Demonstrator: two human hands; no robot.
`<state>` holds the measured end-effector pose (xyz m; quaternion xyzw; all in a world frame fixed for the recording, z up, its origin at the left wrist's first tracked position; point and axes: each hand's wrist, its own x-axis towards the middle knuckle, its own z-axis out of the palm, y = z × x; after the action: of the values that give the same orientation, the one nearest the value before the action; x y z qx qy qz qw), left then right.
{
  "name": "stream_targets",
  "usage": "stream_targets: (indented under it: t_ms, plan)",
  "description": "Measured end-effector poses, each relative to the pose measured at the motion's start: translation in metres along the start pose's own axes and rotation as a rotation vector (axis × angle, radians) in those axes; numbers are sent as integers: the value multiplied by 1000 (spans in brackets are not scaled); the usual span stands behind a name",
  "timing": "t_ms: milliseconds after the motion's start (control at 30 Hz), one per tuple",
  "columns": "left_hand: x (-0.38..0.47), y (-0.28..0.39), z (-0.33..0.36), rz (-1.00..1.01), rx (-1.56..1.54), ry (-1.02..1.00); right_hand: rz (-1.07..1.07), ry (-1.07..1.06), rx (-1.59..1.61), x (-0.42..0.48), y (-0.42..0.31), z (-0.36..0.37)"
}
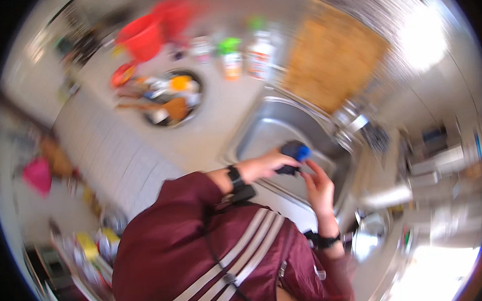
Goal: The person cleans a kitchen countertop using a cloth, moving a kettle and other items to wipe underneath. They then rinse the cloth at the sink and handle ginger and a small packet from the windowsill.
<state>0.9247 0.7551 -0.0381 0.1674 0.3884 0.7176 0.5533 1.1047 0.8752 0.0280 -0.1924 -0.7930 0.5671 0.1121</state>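
Observation:
My left hand [273, 164] grips a small dark object [290, 150] with a bright blue part [303, 153] at its right end. Blur hides what exactly it is. From the right, my right hand [320, 185] reaches up to it, thumb and fingertips at its edge near the blue part. Whether those fingertips pinch it cannot be told. Both hands are over the near side of a stainless steel sink [260, 123]. A black band sits on each wrist.
A wooden board [337, 53] leans behind the sink, left of a metal faucet [354, 121]. Two spray bottles [232, 62] [260, 57] stand on the counter [200, 148]. Further left are a round container [200, 89] filled with utensils and a red tub [141, 38].

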Motion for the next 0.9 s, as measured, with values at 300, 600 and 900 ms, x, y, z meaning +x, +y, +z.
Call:
stream_targets:
  t_ms: [300, 600, 900]
  plan:
    - [-18, 47, 21, -630, 383, -364, -913, 132, -1010, -8, -21, -7]
    - [8, 72, 37, -708, 787, -201, -803, 167, -886, 27, -6, 10]
    - [32, 34, 14, -412, 1095, -6, -402, 134, -983, 63, 32, 35]
